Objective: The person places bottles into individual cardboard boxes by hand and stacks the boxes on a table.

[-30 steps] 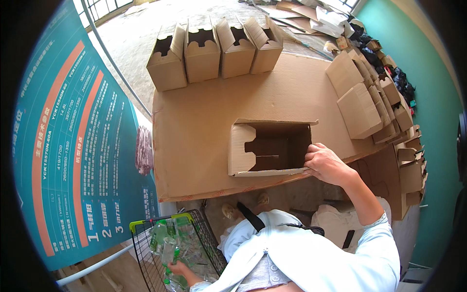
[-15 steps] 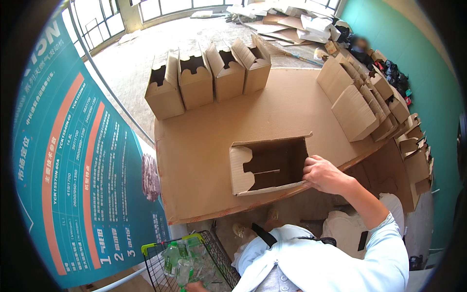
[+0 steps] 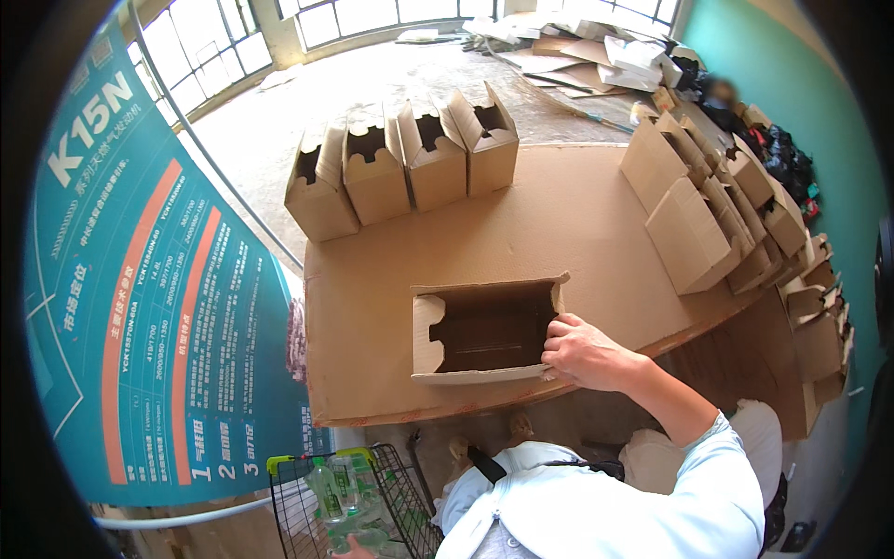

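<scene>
An open cardboard box stands near the front edge of the cardboard-covered table, its dark hollow inside facing up. My right hand grips its right wall near the front corner, fingers closed over the rim. At the lower edge of the view, my left hand reaches into a black wire basket with green corner pieces. Clear plastic bottles with green labels fill it. That hand touches or lies beside a bottle; most of it is cut off, so its grip is unclear.
Several open boxes form a row at the table's far left. More boxes lean together on the right, with others beyond. A teal banner rises at left. Flattened cardboard and black bags lie farther back.
My right hand and the box it grips have shifted left across the table. My left hand has moved slightly left among the bottles. The whole view has turned a little.
</scene>
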Demonstrator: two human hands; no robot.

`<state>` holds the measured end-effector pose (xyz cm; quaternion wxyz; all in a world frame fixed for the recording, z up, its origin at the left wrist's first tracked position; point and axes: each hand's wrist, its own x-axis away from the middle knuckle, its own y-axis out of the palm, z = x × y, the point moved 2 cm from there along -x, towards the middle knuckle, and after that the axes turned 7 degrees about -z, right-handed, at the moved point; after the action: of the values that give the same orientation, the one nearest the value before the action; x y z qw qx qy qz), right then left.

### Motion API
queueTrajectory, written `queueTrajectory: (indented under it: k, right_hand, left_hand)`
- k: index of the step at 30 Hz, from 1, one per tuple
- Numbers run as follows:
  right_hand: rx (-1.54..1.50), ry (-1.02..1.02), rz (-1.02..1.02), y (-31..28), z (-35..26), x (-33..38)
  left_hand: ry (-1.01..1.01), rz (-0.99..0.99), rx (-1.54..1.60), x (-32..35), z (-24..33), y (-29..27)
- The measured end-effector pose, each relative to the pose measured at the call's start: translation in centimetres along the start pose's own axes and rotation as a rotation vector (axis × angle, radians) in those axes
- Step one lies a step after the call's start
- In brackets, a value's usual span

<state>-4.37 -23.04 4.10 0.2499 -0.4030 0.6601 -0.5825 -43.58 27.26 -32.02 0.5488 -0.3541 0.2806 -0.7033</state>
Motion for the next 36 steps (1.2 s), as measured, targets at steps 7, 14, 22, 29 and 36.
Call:
queueTrajectory:
  k: [7, 14, 22, 29, 36]
  right_hand:
    - [-0.043, -0.15, 0.041, 0.1, 2.2, 1.2]
    - [-0.041, -0.239, 0.027, 0.3, 3.5, 2.4]
    - [-0.208, -0.249, 0.268, 2.5, 4.0, 3.7]
    - [-0.299, -0.301, 0.375, 3.2, 3.6, 3.5]
    - [-0.336, -0.277, 0.374, 2.9, 4.3, 2.8]
  left_hand:
    - [0.452, 0.391, 0.804, 5.3, 18.0, -14.5]
    - [0.986, -0.438, 1.502, 20.0, 45.9, -12.6]
    - [1.397, -1.098, 0.312, 36.0, 57.3, 0.7]
    - [1.566, -1.48, -0.792, 34.2, 55.5, 10.3]
    - [1.938, -0.979, -1.252, 35.4, 53.7, 18.4]
